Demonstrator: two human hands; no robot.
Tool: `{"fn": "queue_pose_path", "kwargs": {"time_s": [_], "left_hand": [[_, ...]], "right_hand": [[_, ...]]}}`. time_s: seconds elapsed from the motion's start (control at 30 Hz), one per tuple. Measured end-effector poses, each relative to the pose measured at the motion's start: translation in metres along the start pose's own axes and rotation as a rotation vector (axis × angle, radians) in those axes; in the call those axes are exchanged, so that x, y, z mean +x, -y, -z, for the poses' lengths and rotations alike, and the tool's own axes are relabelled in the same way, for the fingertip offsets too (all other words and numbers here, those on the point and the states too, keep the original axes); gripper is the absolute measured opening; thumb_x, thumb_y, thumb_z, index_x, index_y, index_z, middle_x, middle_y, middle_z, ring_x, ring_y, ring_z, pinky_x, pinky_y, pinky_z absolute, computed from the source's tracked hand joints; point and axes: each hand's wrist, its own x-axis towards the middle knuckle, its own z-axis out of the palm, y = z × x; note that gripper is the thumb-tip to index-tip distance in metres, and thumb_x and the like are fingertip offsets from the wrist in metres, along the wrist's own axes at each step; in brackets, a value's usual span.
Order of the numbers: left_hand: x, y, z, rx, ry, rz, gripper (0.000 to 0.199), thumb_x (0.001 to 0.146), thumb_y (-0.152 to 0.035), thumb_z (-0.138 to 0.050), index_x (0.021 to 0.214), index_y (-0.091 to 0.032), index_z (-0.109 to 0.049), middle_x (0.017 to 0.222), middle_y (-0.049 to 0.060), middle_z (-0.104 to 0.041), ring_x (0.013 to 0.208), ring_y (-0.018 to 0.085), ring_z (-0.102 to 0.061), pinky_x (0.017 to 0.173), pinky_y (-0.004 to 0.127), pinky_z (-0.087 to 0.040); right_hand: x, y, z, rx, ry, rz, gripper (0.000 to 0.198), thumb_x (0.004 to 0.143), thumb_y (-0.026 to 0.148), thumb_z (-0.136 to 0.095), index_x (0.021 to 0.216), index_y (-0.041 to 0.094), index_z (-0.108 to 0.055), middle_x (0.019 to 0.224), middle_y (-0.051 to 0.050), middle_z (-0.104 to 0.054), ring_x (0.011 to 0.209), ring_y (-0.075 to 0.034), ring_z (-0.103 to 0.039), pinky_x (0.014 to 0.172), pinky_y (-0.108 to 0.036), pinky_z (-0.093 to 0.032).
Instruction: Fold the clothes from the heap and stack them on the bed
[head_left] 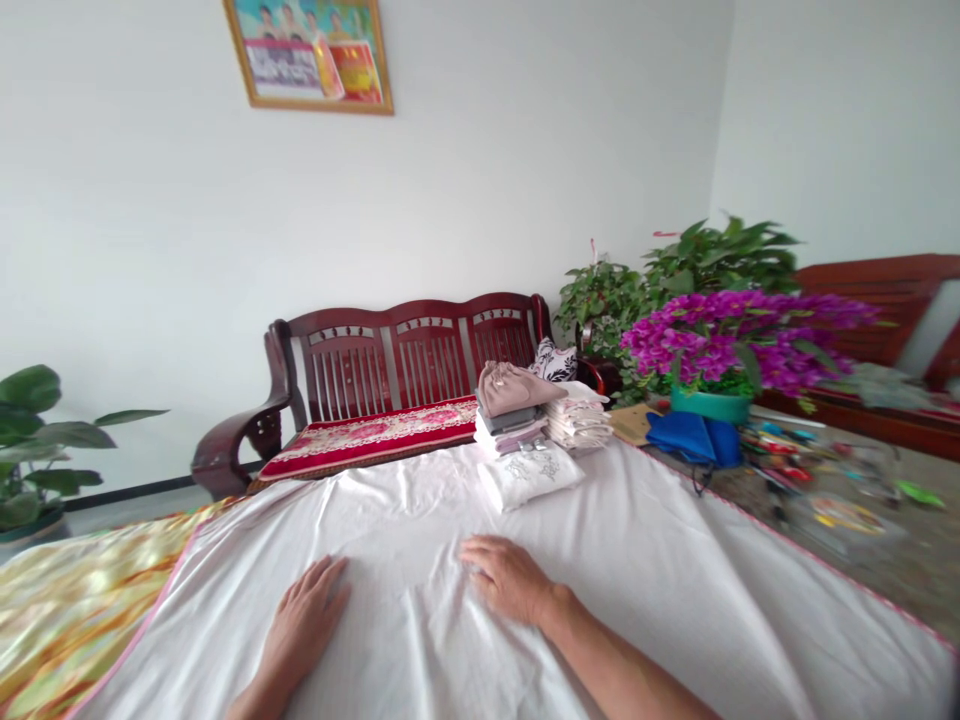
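Observation:
Both hands rest on a white cloth [375, 560] with a pink edge, which is spread over the surface before me. My left hand [304, 615] lies flat with its fingers stretched forward, holding nothing. My right hand [510, 580] also lies on the cloth, fingers extended to the left beside some wrinkles, with nothing in it. Beyond the right hand sits a folded white garment [529, 477] with a grey pattern. Behind that garment stand a stack of folded clothes [511, 420], topped by a mauve piece with a gathered waist, and a second pale stack [577, 418].
A table [922, 545] on the right bears a blue cloth item [694, 438], purple flowers [735, 340] in a teal pot, a clear plastic box [847, 525] and small clutter. A wooden bench [390, 350] stands behind. Yellow patterned fabric [90, 600] and a plant [45, 440] are left.

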Motion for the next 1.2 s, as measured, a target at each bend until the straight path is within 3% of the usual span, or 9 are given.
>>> {"fn": "queue_pose_path", "kwargs": {"time_s": [0.3,0.9,1.2], "left_hand": [[0.000,0.032,0.000,0.060,0.014,0.109,0.053,0.097,-0.038,-0.033,0.142,-0.021,-0.054,0.153,0.007,-0.048,0.144,0.028,-0.039,0.118,0.046,-0.031],[-0.002,0.037,-0.005,0.054,0.058,0.139,0.058,0.093,-0.042,-0.034,0.145,-0.024,-0.050,0.156,0.005,-0.043,0.147,0.027,-0.034,0.119,0.048,-0.029],[-0.002,0.043,-0.005,-0.003,0.073,0.132,0.059,0.088,-0.043,-0.043,0.144,-0.026,-0.052,0.156,0.003,-0.043,0.147,0.027,-0.034,0.119,0.047,-0.030]], "right_hand": [[-0.001,-0.004,-0.004,0.042,-0.008,-0.009,0.047,0.083,0.014,-0.049,0.125,0.023,-0.067,0.137,-0.003,-0.063,0.130,-0.020,-0.052,0.116,-0.036,-0.034],[-0.001,-0.005,-0.004,0.093,0.011,-0.042,0.048,0.084,0.014,-0.047,0.127,0.025,-0.065,0.140,-0.002,-0.060,0.134,-0.019,-0.048,0.119,-0.036,-0.030],[-0.001,-0.008,-0.006,0.087,0.039,-0.062,0.051,0.083,0.013,-0.048,0.130,0.027,-0.063,0.142,-0.002,-0.059,0.135,-0.020,-0.047,0.119,-0.037,-0.030]]}}
